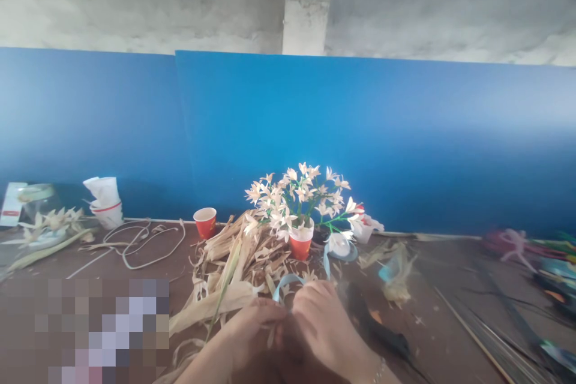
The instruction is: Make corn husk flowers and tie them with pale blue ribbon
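My left hand (pixel 254 321) is low in the middle of the head view, its fingers pinched together. What they hold is hidden. Close beside it, my right hand (pixel 321 321) has its fingers curled around a light blue ribbon (pixel 288 281). The ribbon arches up between the two hands. Another stretch of it runs from behind my right hand up to a ribbon roll (pixel 345 250). Just beyond the hands lies a heap of dry corn husks (pixel 252 246). Behind that, pale husk-like flowers (pixel 288 198) on green stems stand in a red paper cup (pixel 300 247).
To the right of my hands lies a dark glue-gun-like tool (pixel 378 327). Another red paper cup (pixel 205 223), a white cable (pixel 139 252) and stacked white cups (pixel 108 207) are left. Thin rods (pixel 486 336) lie right. A blue panel (pixel 288 126) closes off the back.
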Available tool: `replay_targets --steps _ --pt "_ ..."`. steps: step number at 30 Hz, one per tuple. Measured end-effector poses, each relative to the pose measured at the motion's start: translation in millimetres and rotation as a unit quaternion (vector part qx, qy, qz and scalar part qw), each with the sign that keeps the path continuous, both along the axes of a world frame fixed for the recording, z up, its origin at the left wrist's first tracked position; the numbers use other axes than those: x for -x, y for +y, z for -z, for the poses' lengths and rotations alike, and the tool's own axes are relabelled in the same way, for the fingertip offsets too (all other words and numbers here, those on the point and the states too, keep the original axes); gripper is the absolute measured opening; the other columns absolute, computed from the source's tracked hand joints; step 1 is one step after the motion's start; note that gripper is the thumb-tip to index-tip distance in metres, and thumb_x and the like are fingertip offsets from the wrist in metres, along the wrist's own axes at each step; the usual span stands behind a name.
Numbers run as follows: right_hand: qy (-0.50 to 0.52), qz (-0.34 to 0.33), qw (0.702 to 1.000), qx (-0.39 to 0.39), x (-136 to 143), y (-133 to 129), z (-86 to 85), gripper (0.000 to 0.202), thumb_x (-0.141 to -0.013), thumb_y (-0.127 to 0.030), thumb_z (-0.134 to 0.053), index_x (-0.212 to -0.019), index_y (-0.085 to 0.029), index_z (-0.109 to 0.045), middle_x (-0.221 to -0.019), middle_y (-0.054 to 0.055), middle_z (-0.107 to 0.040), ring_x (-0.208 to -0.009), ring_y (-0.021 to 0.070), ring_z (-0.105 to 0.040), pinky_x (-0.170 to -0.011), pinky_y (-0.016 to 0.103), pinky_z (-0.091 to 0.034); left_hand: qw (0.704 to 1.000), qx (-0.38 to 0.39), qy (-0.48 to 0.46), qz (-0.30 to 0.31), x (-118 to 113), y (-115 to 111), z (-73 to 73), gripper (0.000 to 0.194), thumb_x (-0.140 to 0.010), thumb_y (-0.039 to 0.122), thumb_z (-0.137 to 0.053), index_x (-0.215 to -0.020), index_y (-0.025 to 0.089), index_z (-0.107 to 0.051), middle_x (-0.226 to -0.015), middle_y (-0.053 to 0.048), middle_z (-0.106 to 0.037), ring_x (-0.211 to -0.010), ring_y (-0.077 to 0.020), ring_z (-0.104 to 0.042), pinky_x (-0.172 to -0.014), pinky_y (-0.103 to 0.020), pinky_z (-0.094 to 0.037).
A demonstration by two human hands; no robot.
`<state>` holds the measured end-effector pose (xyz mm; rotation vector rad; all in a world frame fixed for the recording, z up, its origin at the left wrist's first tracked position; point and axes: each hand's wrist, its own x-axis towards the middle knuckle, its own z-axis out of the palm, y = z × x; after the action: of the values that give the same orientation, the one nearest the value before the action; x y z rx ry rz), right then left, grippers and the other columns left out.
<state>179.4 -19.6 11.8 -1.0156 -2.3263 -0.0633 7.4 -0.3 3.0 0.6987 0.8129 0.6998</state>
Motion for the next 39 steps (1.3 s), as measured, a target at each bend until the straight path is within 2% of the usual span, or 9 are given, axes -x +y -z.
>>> replay_targets --steps 6,11,16,20,24,29,33,37,39 --pt "0.006 -0.001 1.000 -0.009 0 -1 -3.3 0.015 -0.085 -0.009 -0.042 -0.077 -0.019 -0.050 -0.081 0.001 -0.057 -0.083 0.0166 -0.048 -0.078 0.032 -0.032 1.000 -0.023 0.008 -0.002 -1 -1 0.7 0.015 -0.061 0.024 -0.066 -0.057 0.011 -0.062 -0.040 0.001 -0.054 -0.037 -0.0086 -0.046 -0.048 -0.023 -0.036" --pt "0.006 0.002 1.000 -0.020 0 -1 -6.2 0.016 -0.086 -0.011 -0.040 -0.078 -0.020 -0.050 -0.080 0.001 -0.057 -0.081 0.0168 -0.048 -0.075 0.032 -0.033 0.989 -0.131 0.067 -0.026 -4 1 3.8 0.020 -0.061 0.029 -0.064 -0.051 0.012 -0.059 -0.038 0.001 -0.052 -0.036 -0.0076 -0.041 -0.044 -0.021 -0.027" --pt "0.032 -0.002 0.999 0.009 1 -2 -5.4 0.015 -0.086 -0.012 -0.039 -0.077 -0.020 -0.048 -0.078 0.002 -0.056 -0.079 0.0173 -0.048 -0.073 0.032 -0.035 0.963 -0.220 0.154 -0.030 -6 4 2.7 0.021 -0.061 0.031 -0.062 -0.050 0.013 -0.058 -0.040 0.002 -0.053 -0.038 -0.0080 -0.041 -0.045 -0.021 -0.028" --pt "0.106 0.024 0.990 0.086 1 -2 0.6 0.013 -0.087 -0.016 -0.040 -0.077 -0.020 -0.047 -0.078 0.002 -0.055 -0.078 0.0173 -0.049 -0.073 0.033 -0.038 0.916 -0.321 0.237 -0.047 -5 3 4.2 0.013 -0.065 0.022 -0.056 -0.057 0.014 -0.061 -0.048 0.003 -0.054 -0.047 -0.0107 -0.046 -0.049 -0.022 -0.034" --pt "0.186 0.068 0.966 0.166 4 -2 4.5 0.013 -0.084 -0.020 -0.045 -0.072 -0.020 -0.050 -0.076 0.002 -0.056 -0.076 0.0177 -0.052 -0.071 0.031 -0.040 0.861 -0.400 0.310 -0.046 -4 0 5.2 0.015 -0.068 0.017 -0.052 -0.063 0.014 -0.065 -0.057 0.000 -0.059 -0.056 -0.0133 -0.052 -0.053 -0.023 -0.037" --pt "0.259 0.138 0.907 0.303 7 -1 3.1 0.013 -0.074 -0.023 -0.053 -0.063 -0.018 -0.051 -0.063 -0.001 -0.056 -0.064 0.0144 -0.053 -0.061 0.024 -0.041 0.800 -0.476 0.363 -0.045 -3 -5 3.1 0.017 -0.069 0.013 -0.051 -0.069 0.018 -0.067 -0.068 -0.002 -0.066 -0.066 -0.0161 -0.058 -0.064 -0.024 -0.040" --pt "0.312 0.126 0.878 0.341 8 3 4.3 0.009 -0.067 -0.017 -0.055 -0.062 -0.019 -0.048 -0.060 -0.004 -0.054 -0.060 0.0119 -0.051 -0.055 0.021 -0.038 0.779 -0.498 0.380 -0.034 -2 -6 1.9 0.018 -0.069 0.011 -0.051 -0.069 0.019 -0.066 -0.070 -0.003 -0.068 -0.066 -0.0169 -0.059 -0.064 -0.025 -0.041" --pt "0.383 0.093 0.846 0.360 7 8 7.7 0.019 -0.059 -0.009 -0.053 -0.068 -0.021 -0.041 -0.055 -0.008 -0.048 -0.055 0.0094 -0.047 -0.052 0.019 -0.035 0.766 -0.515 0.386 -0.009 -3 -7 -0.2 0.018 -0.068 0.010 -0.052 -0.072 0.020 -0.066 -0.073 -0.004 -0.068 -0.070 -0.0186 -0.060 -0.067 -0.027 -0.042" --pt "0.403 0.086 0.829 0.379 6 10 10.0 0.021 -0.057 -0.009 -0.052 -0.068 -0.021 -0.039 -0.052 -0.010 -0.046 -0.050 0.0082 -0.044 -0.049 0.018 -0.033 0.743 -0.535 0.403 -0.004 -4 -8 -0.2 0.017 -0.066 0.009 -0.055 -0.073 0.020 -0.066 -0.074 -0.005 -0.068 -0.072 -0.0202 -0.060 -0.069 -0.030 -0.041"
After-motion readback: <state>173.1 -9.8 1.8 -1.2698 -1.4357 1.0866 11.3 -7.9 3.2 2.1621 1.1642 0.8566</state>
